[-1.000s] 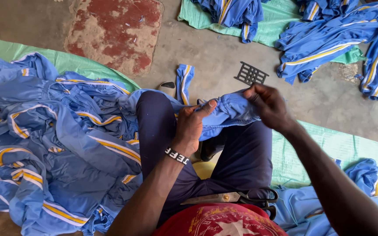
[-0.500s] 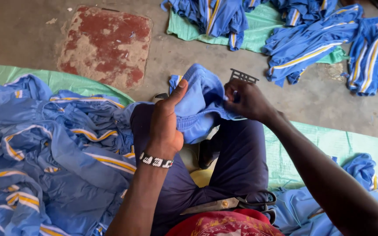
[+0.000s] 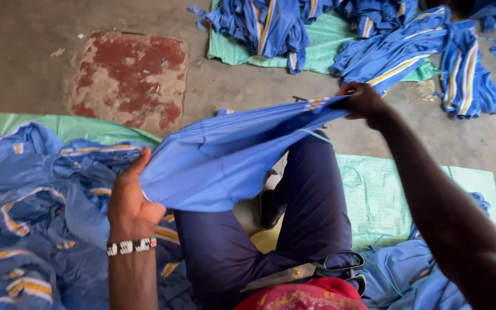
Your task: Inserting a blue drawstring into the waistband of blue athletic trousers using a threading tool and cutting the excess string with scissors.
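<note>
Left hand [image 3: 130, 198]: low and near, forearm upright in frame, beaded wristband [image 3: 131, 246] at the wrist; fingers closed on the lower edge of a blue garment [image 3: 225, 155]. Right hand [image 3: 363, 102]: arm stretched forward and raised, pinching the garment's striped far end. Garment: pulled taut between both hands, above the lap. Scissors [image 3: 311, 268]: resting on the dark trousers [image 3: 311, 201], near the waist. Heap of blue striped garments [image 3: 35, 201]: left, on a green sheet [image 3: 58, 125]. Concrete floor [image 3: 24, 63]: red patch [image 3: 128, 77]; more blue garments [image 3: 409, 51] farther off.
</note>
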